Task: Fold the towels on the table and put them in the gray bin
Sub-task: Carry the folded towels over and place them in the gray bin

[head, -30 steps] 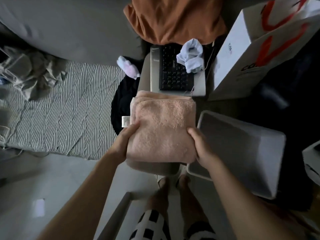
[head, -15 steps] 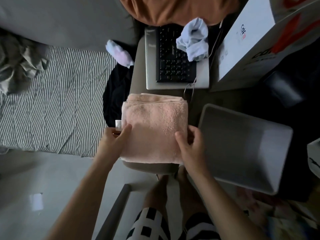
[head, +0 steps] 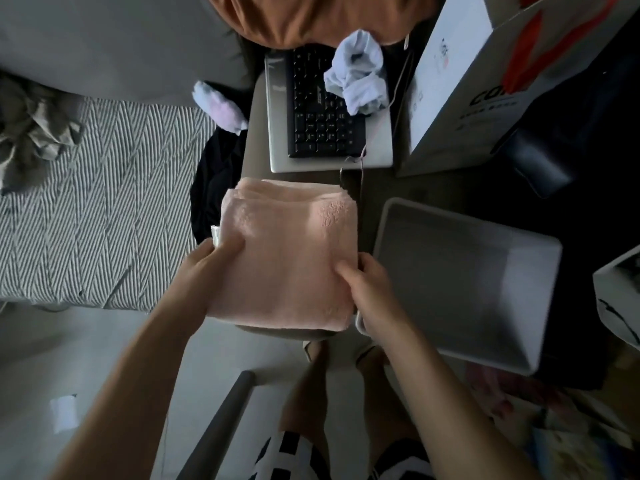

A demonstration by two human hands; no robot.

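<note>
Folded pink towel (head: 287,258) pinched at its near side edges between left hand (head: 207,268) and right hand (head: 372,292), long axis running away from both, gray bin (head: 460,282) just beyond the right hand.

Two bare forearms, no sleeves, no watch, no rings or bands visible on wrists or fingers. Left hand (head: 211,268) and right hand (head: 372,292) both uncovered, nails short as far as the dim light allows. Below the forearms, black-and-white checked shorts (head: 294,459), large squares, cut off by the lower edge of the view. Bare legs (head: 304,389) under the shorts, just right of the grey pole (head: 221,420) slanting up from the bottom edge. Feet beyond the knees, something pale across the toes (head: 313,348), perhaps sandal straps; too dark and blurred to tell.
</note>
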